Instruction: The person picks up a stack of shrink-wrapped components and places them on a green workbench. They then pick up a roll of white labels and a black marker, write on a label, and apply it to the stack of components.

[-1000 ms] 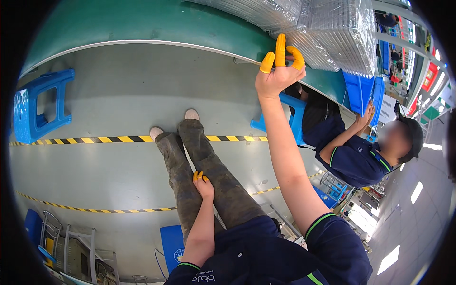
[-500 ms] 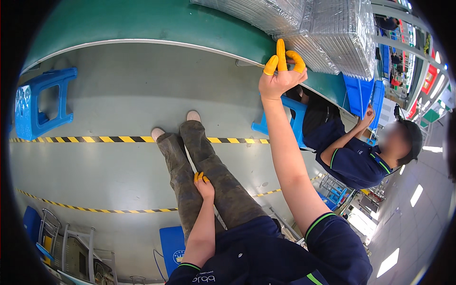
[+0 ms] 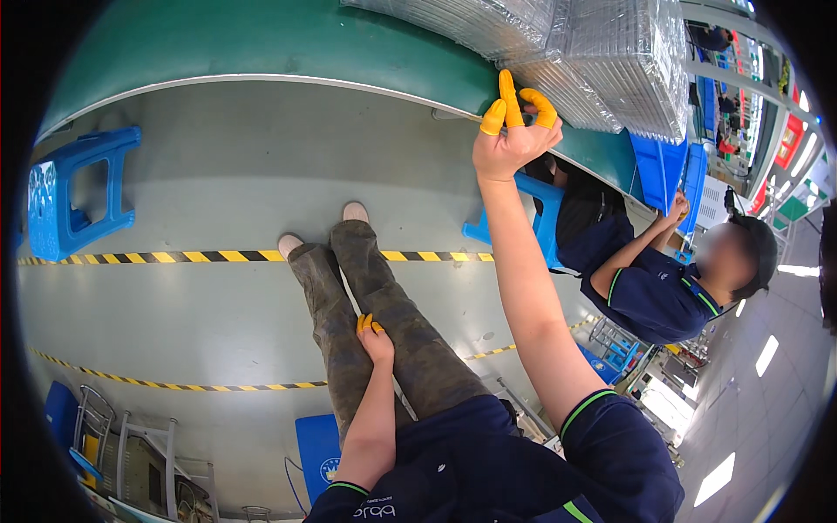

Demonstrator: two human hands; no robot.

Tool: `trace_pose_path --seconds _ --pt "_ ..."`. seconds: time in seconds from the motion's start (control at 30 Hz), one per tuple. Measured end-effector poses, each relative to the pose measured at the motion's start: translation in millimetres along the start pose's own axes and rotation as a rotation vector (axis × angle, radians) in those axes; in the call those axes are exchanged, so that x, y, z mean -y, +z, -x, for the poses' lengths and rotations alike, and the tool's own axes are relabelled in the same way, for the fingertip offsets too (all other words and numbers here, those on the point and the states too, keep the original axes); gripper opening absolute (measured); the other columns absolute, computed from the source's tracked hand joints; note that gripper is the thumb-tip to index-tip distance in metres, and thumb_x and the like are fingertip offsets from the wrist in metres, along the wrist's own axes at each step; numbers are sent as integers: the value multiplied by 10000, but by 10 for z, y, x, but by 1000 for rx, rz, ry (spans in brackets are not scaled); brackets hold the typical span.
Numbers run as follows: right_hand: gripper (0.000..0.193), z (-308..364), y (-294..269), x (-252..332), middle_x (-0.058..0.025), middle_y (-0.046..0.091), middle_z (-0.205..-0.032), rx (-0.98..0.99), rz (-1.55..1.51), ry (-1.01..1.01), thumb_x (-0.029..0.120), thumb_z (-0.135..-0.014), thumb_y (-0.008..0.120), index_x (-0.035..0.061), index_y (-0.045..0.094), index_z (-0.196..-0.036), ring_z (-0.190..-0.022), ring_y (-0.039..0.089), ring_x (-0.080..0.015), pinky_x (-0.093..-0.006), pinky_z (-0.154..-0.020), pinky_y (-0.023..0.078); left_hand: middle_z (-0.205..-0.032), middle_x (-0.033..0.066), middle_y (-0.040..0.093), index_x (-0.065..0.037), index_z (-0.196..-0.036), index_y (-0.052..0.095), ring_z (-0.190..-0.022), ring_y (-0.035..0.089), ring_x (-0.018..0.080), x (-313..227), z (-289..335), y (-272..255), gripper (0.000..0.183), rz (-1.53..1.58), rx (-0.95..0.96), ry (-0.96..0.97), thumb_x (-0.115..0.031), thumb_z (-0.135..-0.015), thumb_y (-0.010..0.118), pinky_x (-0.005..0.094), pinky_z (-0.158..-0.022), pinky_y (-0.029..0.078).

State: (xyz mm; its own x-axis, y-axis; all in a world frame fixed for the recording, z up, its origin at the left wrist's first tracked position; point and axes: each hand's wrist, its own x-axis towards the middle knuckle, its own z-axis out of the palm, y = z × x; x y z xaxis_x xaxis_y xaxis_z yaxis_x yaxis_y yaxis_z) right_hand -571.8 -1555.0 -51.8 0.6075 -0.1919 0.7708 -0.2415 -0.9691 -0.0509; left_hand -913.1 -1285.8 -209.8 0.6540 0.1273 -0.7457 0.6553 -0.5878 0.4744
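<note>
My right hand (image 3: 514, 144) reaches out to the edge of a green-topped table (image 3: 288, 44). Yellow finger cots cover several of its fingertips; the fingers are apart, one upright and another bent, and nothing shows in their grasp. Just beyond the fingertips stands a stack of silvery trays (image 3: 623, 65) in clear plastic wrap; whether the fingers touch it I cannot tell. Lower down, my left hand (image 3: 376, 343) rests by my thigh, over the camouflage-patterned trousers. It also wears yellow finger cots, with its fingers extended and holding nothing visible.
A co-worker (image 3: 663, 279) in a dark blue shirt sits at right, hands by blue bins (image 3: 658, 170). One blue stool (image 3: 83, 192) stands at left, another (image 3: 540, 218) under the table's near edge. Yellow-black tape (image 3: 200, 257) crosses the grey floor; metal-framed equipment (image 3: 157, 462) is behind.
Very little differs. My right fingertips sit slightly farther left along the table edge, while my left hand stays by my thigh.
</note>
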Motion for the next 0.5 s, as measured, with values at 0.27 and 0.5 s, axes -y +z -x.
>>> trace_pose_path --seconds 0.27,0.5 --pt "258 11 -21 -33 -56 551 -891 16 0 -20 254 -752 567 110 701 -918 -799 438 -232 -362 -753 313 -1174 211 488 28 -1077 548 -1114 415 343 15 16 81 276 36 -31 -10 -40 -824 459 392 -974 304" --pt "262 -1 -22 -23 -73 532 -893 56 -4 -21 251 -743 584 107 697 -931 -796 430 -251 -365 -722 332 -1177 209 487 17 -1092 545 -1112 421 347 1 26 165 290 83 -56 -51 -38 -822 455 397 -974 307"
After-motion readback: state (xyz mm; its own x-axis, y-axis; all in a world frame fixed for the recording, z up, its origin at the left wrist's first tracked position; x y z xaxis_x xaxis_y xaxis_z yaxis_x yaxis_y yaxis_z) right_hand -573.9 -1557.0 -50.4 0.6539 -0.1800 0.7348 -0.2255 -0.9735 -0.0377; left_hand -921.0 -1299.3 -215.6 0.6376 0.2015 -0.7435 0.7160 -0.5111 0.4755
